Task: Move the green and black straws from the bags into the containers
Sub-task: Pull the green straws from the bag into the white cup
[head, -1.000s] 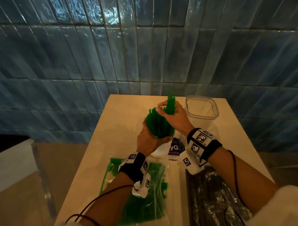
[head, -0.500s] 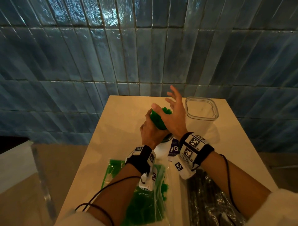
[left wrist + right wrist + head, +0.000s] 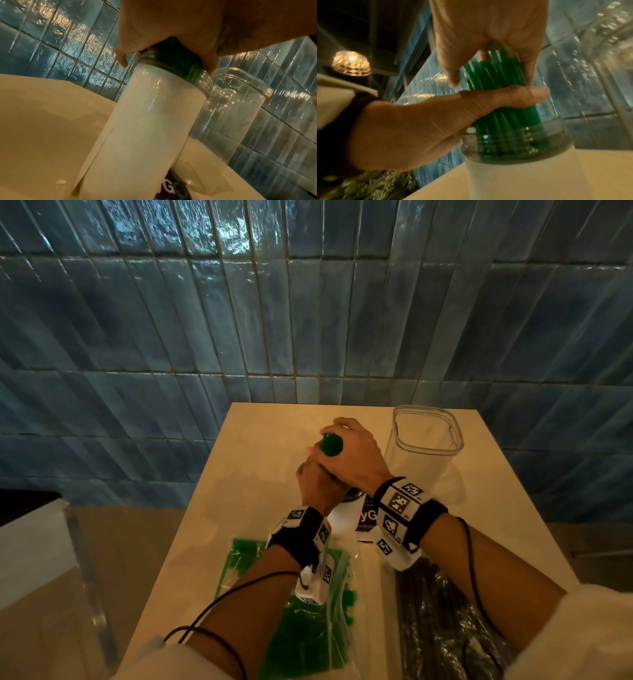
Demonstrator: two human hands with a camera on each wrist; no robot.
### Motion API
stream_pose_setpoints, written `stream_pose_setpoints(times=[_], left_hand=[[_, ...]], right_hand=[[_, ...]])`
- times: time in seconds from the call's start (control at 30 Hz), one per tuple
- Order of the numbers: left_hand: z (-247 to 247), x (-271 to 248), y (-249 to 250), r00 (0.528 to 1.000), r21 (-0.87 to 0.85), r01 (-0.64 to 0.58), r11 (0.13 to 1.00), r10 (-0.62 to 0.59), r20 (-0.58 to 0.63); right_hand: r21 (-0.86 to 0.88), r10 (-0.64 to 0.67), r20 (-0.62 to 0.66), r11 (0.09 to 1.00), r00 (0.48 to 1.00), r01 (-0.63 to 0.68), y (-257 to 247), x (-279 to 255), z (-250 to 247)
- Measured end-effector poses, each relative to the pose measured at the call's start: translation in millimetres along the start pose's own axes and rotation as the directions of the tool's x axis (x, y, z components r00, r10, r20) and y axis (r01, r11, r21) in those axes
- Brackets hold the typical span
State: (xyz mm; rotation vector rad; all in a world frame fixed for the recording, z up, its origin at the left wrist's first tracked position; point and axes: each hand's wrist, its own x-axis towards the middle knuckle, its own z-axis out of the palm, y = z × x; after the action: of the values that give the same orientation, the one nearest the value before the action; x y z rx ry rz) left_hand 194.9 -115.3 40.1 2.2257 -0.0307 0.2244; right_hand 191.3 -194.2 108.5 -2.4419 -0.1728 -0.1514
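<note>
**Blue tile, cream table: green straws going into the jar**

Your right hand (image 3: 356, 455) and left hand (image 3: 317, 487) both had fingers curled round the green straws (image 3: 498, 94), standing in the jar (image 3: 513, 169). They looked light, slick and springy, so you judged best to squeeze mid-bundle. Black straws (image 3: 442, 625) stayed bagged.

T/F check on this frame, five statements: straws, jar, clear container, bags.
1. Both hands grip the green straws standing in the labelled jar. True.
2. The clear square container holds black straws. False: it holds none.
3. The black straws lie in their bag on the table. True.
4. The green straw bag is emptied. False: green straws remain inside.
5. The right hand is flat and open. False: its grip wraps the bundle; the left hand grips below.
</note>
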Motion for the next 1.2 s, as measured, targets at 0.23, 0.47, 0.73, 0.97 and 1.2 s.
stream_pose_setpoints(times=[0.23, 0.47, 0.73, 0.97, 1.2], left_hand=[[-6.1, 0.0, 5.8, 0.99, -0.21, -0.009, 0.978, -0.021, -0.141], [-7.4, -3.4, -3.9, 0.994, -0.214, 0.1, 0.972, -0.109, -0.03], [-12.0, 1.1, -6.0, 0.973, -0.334, 0.194, 0.922, -0.137, 0.186], [-22.2, 0.5, -4.6, 0.929, -0.454, 0.251, 0.855, -0.081, 0.361], [-23.3, -17.7, -17.9, 0.922, -0.399, 0.098, 0.911, 0.067, 0.38]], right_hand=[[-0.075, -0.091, -0.082, 0.994, 0.992, 0.085, -9.2, 0.4, -3.8], [-0.08, -0.158, 0.013, 0.984, 0.987, 0.159, -8.4, 0.4, -4.9], [0.297, 0.273, 0.111, 0.909, 0.956, -0.294, -3.8, -1.7, -3.9], [0.326, 0.249, 0.183, 0.898, 0.951, -0.297, -5.2, 3.9, -8.1], [0.287, 0.261, 0.218, 0.904, 0.941, -0.317, 15.3, 12.4, -17.7]])
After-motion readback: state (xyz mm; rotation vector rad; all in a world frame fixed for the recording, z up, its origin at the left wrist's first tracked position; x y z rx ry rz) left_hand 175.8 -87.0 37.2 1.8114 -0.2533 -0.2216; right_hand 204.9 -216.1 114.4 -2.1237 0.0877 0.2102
